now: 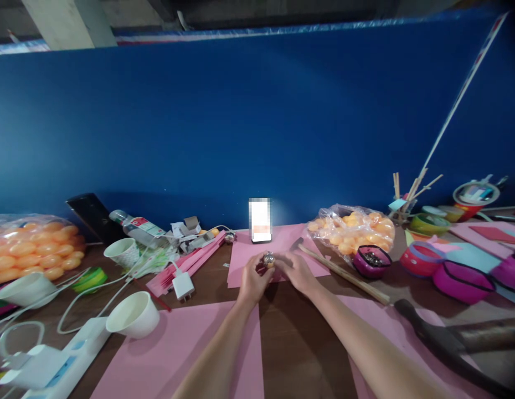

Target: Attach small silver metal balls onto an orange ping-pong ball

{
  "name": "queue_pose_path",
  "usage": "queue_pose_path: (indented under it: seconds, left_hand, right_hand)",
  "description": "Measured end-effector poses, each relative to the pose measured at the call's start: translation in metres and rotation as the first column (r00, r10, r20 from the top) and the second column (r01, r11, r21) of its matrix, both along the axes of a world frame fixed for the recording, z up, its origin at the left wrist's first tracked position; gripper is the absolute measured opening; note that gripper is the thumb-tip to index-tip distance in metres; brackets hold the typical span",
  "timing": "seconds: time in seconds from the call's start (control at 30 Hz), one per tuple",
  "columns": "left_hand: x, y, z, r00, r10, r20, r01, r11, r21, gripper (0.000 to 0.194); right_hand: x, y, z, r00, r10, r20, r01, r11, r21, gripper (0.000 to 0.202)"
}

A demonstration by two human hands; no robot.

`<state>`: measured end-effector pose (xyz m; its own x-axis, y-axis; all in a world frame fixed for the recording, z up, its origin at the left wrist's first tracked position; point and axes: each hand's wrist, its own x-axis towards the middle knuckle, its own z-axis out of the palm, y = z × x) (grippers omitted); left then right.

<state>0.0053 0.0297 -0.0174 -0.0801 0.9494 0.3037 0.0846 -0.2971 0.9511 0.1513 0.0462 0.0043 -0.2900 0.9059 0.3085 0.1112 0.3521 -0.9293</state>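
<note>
Over the table's middle, a small shiny silver ball [269,257] sits between my two hands. My left hand [252,278] curls around its left and lower side, thumb and fingers closed on it. From the right, my right hand [298,271] has bent fingers pressed against the same ball; its fingertips are partly hidden. Just beyond the hands is a pink paper sheet [241,260], where a phone [261,224] stands upright with its screen lit. A similar silver ball [230,237] lies to the left of that sheet.
A wooden-handled hammer [349,274] lies right of my hands, with a dark claw hammer [432,330] nearer. Bags of orange balls [37,249] flank the table. White cups [133,316], cables and a power strip [75,354] crowd the left; purple bowls [463,281] stand right.
</note>
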Motion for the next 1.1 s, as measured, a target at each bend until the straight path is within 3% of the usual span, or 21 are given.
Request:
queue_pose_path:
  seconds: [0.27, 0.47, 0.53, 0.6, 0.7, 0.8, 0.9, 0.97, 1.1]
  left_hand:
    - [0.001, -0.007, 0.016, 1.000, -0.024, -0.002, 0.024, 1.000, -0.018, 0.032]
    - [0.002, -0.007, 0.017, 0.999, -0.033, 0.042, 0.035, 0.998, -0.042, 0.032]
    - [0.002, -0.006, 0.016, 0.998, -0.022, 0.064, 0.025, 0.999, -0.048, 0.033]
    - [0.001, -0.004, 0.015, 0.993, 0.014, 0.114, -0.006, 0.998, -0.069, 0.034]
    - [-0.002, -0.001, 0.012, 0.962, 0.102, 0.252, -0.061, 0.984, -0.167, 0.039]
    - [-0.006, 0.002, 0.011, 0.888, 0.182, 0.423, -0.104, 0.974, -0.202, 0.039]
    - [-0.008, 0.003, 0.012, 0.825, 0.173, 0.539, -0.094, 0.981, -0.171, 0.037]
    - [-0.009, 0.004, 0.012, 0.807, 0.156, 0.569, -0.068, 0.983, -0.173, 0.038]
    - [-0.010, 0.004, 0.012, 0.795, 0.165, 0.584, -0.057, 0.978, -0.199, 0.042]
  right_hand:
    - [-0.002, -0.006, 0.004, 1.000, 0.001, 0.009, -0.001, 1.000, -0.009, 0.031]
    - [-0.003, -0.005, -0.003, 1.000, 0.008, 0.025, -0.009, 0.999, 0.050, 0.030]
    - [-0.004, -0.007, -0.003, 0.997, -0.006, 0.071, 0.000, 0.996, 0.087, 0.030]
    - [-0.004, -0.009, -0.001, 0.979, -0.097, 0.179, 0.062, 0.980, 0.189, 0.029]
    - [0.001, -0.011, 0.004, 0.835, -0.389, 0.388, 0.205, 0.876, 0.437, 0.028]
    - [0.012, -0.007, 0.005, 0.528, -0.644, 0.553, 0.333, 0.757, 0.563, 0.032]
    - [0.023, -0.002, 0.003, 0.250, -0.661, 0.708, 0.445, 0.728, 0.522, 0.041]
    - [0.028, 0.001, 0.002, 0.179, -0.588, 0.789, 0.465, 0.757, 0.459, 0.041]
    - [0.029, 0.000, 0.004, 0.167, -0.545, 0.821, 0.397, 0.800, 0.450, 0.035]
